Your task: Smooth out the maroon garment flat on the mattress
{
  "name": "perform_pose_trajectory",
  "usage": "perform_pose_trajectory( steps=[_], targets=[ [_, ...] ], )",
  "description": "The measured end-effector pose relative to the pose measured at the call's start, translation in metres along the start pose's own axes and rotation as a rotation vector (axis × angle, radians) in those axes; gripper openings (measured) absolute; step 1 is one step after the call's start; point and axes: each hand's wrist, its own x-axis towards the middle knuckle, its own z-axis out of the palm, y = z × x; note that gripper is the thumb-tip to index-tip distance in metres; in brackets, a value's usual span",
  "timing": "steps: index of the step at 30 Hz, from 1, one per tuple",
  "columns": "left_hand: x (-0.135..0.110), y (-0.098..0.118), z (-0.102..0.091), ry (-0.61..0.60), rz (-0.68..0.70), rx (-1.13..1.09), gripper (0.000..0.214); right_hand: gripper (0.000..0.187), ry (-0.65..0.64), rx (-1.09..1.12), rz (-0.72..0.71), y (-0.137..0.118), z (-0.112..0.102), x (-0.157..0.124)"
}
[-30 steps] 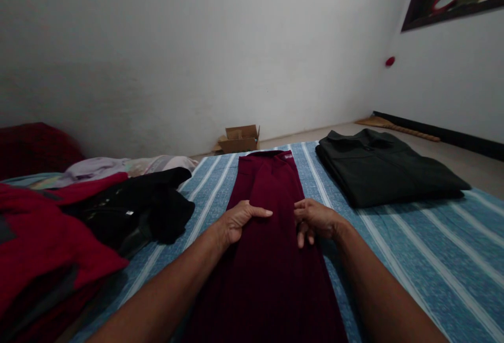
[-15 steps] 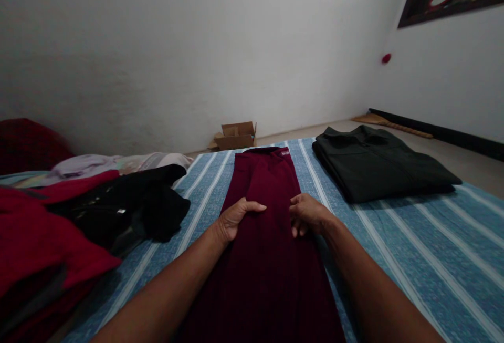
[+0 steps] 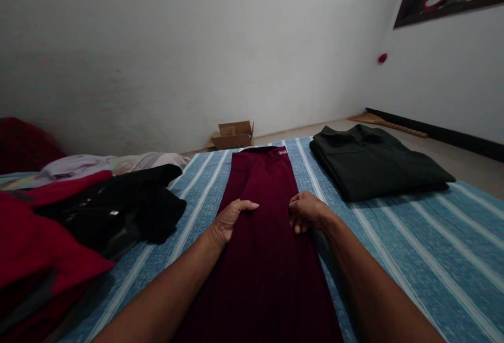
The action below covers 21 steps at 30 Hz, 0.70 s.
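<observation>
Pinching the maroon garment (image 3: 262, 238) at its two long edges, your left hand (image 3: 230, 218) and right hand (image 3: 306, 210) each have a closed grip on the cloth, thumbs on top. It lies lengthwise down the middle of the striped bedsheet (image 3: 413, 248), already narrowed into a long strip, so this looks like the point for a crosswise fold. That likely calls for lifting both edges evenly so the strip stays square. On your left, the black clothing (image 3: 129, 209) and the red clothing (image 3: 43, 248) crowd close to the strip. The folded dark shirt (image 3: 374, 167) sits near on the right, with open sheet in front of it.
</observation>
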Motion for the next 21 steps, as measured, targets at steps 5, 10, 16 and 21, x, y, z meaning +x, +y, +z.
perform_pose_trajectory(
  steps=[5,10,16,21],
  targets=[
    [0.003,-0.001,-0.003,-0.001,-0.052,-0.027,0.016,0.011,-0.167,0.056,-0.067,0.005,-0.012,-0.005],
    [0.008,-0.001,-0.005,-0.008,-0.076,-0.036,0.014,0.007,-0.264,0.069,-0.096,0.008,-0.013,-0.004],
    [0.017,-0.003,-0.010,-0.065,-0.106,-0.058,0.024,0.013,-0.108,-0.011,-0.043,0.003,-0.002,-0.001],
    [0.018,-0.003,-0.012,-0.082,-0.172,-0.073,0.028,0.020,-0.046,-0.054,-0.013,0.000,0.001,-0.001]
  ],
)
